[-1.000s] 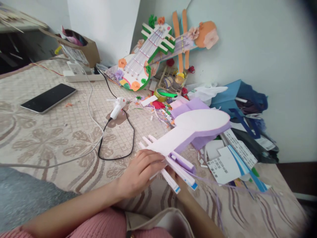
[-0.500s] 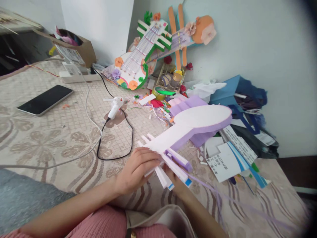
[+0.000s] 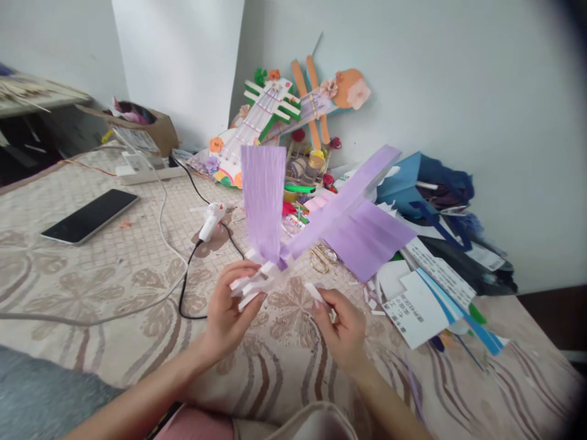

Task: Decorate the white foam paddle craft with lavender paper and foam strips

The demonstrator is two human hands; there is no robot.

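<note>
My left hand (image 3: 233,302) grips a purple-and-white paper instrument model (image 3: 263,201) by the white pegs at its narrow end. Purple surfaces of it rise upward and to the right, blurred, so its exact shape is hard to tell. Between the thumb and fingers of my right hand (image 3: 342,324) is a small white strip (image 3: 314,292), held just right of the model and apart from it. Gold-handled scissors (image 3: 323,258) lie behind, beside a sheet of purple crepe paper (image 3: 371,241). A white glue gun (image 3: 212,221) rests on the table to the left.
A phone (image 3: 90,216) and a power strip (image 3: 151,175) are at the left, with cables crossing the patterned cloth. Two decorated paper instruments (image 3: 270,107) lean at the back. Printed card pieces (image 3: 415,311), paper scraps and a blue bag (image 3: 403,177) crowd the right.
The model has been turned from white face up to showing its purple sides. My right hand has come out from beneath it, moving right with a white strip. The scissors are now visible.
</note>
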